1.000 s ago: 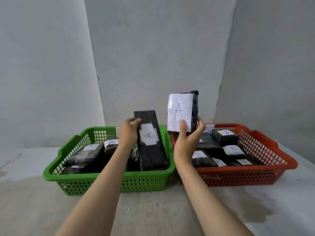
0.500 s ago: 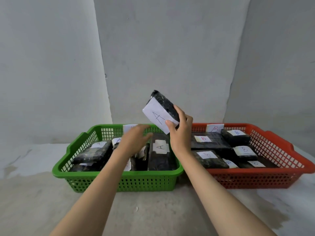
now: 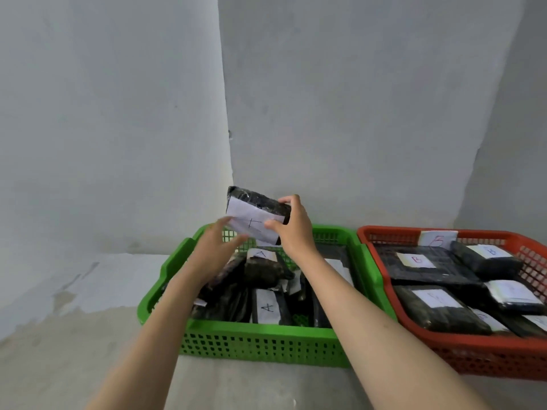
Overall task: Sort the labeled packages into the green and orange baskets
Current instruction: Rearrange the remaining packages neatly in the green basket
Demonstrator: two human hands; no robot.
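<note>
My right hand grips a black-wrapped package with a white "A" label, tilted in the air above the back of the green basket. My left hand is open with fingers spread, just left of and under the package, its fingertips near the label's lower edge. The green basket holds several black packages labeled "A". To its right, the orange basket holds several black packages labeled "B".
Both baskets stand side by side, touching, on a grey concrete surface against a white wall. Bare floor lies left of the green basket and in front of both.
The left hand let go of the long package, which now lies in the green basket, and rose toward the held package. The right hand carried its package left and tilted it. The view shifted left.
</note>
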